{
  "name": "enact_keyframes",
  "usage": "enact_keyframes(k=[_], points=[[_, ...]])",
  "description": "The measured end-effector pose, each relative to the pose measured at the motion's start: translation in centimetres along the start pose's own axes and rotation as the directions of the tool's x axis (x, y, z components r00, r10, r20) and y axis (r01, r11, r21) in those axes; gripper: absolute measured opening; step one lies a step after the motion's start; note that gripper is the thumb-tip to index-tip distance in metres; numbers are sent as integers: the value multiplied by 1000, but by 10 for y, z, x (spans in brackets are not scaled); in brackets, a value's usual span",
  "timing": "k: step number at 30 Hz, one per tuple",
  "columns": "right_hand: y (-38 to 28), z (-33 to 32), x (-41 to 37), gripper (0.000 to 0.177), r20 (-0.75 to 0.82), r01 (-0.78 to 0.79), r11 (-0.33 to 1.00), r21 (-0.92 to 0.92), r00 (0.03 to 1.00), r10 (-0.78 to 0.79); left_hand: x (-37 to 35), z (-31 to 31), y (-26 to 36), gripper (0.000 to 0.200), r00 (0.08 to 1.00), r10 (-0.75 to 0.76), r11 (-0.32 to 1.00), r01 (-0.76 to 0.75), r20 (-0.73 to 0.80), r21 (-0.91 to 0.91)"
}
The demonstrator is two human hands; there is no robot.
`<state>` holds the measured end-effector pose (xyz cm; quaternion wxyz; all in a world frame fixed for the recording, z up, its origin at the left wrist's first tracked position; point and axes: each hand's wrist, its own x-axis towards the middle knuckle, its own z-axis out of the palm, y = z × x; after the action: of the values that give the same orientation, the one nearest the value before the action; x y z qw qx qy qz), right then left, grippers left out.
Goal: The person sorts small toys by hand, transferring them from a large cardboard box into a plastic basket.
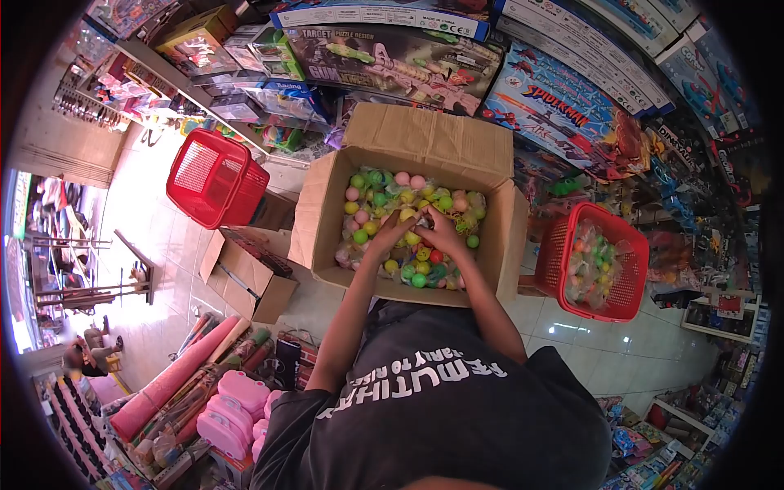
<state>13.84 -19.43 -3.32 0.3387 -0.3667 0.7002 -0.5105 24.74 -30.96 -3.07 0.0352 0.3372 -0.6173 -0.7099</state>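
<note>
Leans over the open box with left hand and right hand in among clear bags and coloured balls, all heaped inside the cardboard walls. Has the fingers of both curled inward and nearly meeting around the middle of the heap, apparently at a piece of clear plastic; cannot tell, with balls and plastic so close about, whether gripping it or merely touching. Could split a thin bag by tugging hard at one edge, spilling balls back into the heap. Could also drag up a second bag by mistake, being so tightly packed there, or snag on the yellow strands just right of the right hand. Risks denting or shifting the box by pressing both forearms down on the near wall; cannot see beneath it, so cannot judge the support. With any toss toward the red basket at right, already holding similar bags, could miss the rim and send balls rolling over the tiled floor.
</note>
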Motion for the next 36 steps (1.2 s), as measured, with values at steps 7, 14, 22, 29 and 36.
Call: enact_keyframes(k=[7, 14, 22, 29, 36], points=[[-3, 2, -1, 27, 113, -201, 849, 488, 979, 167, -5, -27, 4, 58, 996, -47, 968, 62, 70, -244], [53, 36, 42, 42, -273, -166, 956, -240, 957, 98, -22, -60, 31, 54, 965, -254, 865, 196, -66, -461], [47, 43, 57, 33, -317, -386, 799, -462, 913, 258, -8, -76, -10, 51, 980, -188, 879, 134, -73, -457], [43, 22, 21, 27, -266, -182, 952, -247, 957, 114, -13, -67, 1, 62, 989, -132, 962, 111, -71, -249], [-14, -12, -46, 14, -334, -178, 971, 156, 916, 222, -38, -29, 28, 58, 972, -121, 933, 181, 202, -312]])
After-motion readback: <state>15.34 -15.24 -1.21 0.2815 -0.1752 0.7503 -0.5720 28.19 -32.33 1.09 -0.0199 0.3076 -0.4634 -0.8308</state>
